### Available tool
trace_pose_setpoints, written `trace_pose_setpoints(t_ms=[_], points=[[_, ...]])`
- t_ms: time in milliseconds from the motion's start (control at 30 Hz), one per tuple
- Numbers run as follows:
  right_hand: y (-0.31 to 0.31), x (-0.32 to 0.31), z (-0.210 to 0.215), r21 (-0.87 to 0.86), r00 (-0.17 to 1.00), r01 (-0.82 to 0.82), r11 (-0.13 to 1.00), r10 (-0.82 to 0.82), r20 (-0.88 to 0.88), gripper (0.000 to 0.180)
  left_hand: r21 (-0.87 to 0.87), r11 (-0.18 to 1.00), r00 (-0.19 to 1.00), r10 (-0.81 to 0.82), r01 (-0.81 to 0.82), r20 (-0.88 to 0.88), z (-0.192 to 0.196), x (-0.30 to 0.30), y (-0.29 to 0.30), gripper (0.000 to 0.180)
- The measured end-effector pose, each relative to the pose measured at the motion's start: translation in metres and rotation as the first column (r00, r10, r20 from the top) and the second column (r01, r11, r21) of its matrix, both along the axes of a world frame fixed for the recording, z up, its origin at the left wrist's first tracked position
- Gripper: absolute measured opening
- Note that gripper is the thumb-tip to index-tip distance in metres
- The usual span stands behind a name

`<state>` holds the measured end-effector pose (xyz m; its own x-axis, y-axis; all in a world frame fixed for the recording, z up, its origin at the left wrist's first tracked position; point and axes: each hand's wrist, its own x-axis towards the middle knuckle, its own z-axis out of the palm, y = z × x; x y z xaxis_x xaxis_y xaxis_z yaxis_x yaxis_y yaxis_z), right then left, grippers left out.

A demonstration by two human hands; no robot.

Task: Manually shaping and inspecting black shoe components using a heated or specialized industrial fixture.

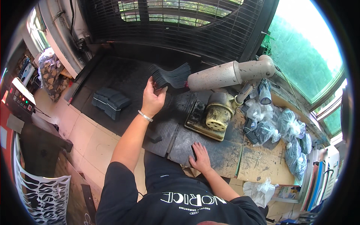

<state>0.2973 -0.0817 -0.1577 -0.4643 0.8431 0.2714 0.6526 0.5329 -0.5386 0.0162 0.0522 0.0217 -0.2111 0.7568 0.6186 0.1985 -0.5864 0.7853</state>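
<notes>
My left hand is raised over the dark bench, its fingers and thumb closed on the lower left edge of a stack of thin, wavy, dark sheets. The right end of the stack reaches the red-tipped end of a grey, knurled machine cylinder; whether they touch I cannot tell. Lying flat near the front edge of the bench top, my right hand has its fingers spread and holds nothing. Left of my left hand rests a bundle of dark pieces with a pale band around it.
A worn yellowish motor housing on a base stands below the cylinder. Several plastic bags of dark items crowd the right side. A black slatted grille borders the back. At the left stands a control box with lit buttons.
</notes>
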Motion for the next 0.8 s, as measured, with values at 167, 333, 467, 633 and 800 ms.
trace_pose_setpoints(t_ms=[167,333,467,633,800], points=[[0.000,0.000,0.001,0.001,1.000,-0.004,1.000,0.004,0.007,0.060,-0.014,1.000,1.000,-0.001,0.001,0.017,0.000,-0.004,-0.006,0.042],[0.000,0.000,0.001,0.007,1.000,-0.002,1.000,0.002,-0.002,0.059,-0.040,0.999,1.000,-0.012,0.013,0.008,-0.003,0.003,-0.001,0.045],[0.001,-0.001,0.002,0.010,1.000,-0.008,1.000,0.008,0.003,0.059,-0.021,0.999,1.000,-0.030,0.030,0.010,-0.006,0.013,0.009,0.046],[0.000,0.000,0.003,0.002,1.000,0.000,1.000,0.000,-0.003,0.058,-0.066,0.997,0.993,-0.043,0.051,0.113,0.002,0.037,0.015,0.037],[0.000,-0.001,0.003,-0.005,1.000,-0.001,1.000,0.001,-0.003,0.057,-0.026,0.995,0.977,-0.094,0.101,0.191,-0.011,0.051,0.026,0.038]])
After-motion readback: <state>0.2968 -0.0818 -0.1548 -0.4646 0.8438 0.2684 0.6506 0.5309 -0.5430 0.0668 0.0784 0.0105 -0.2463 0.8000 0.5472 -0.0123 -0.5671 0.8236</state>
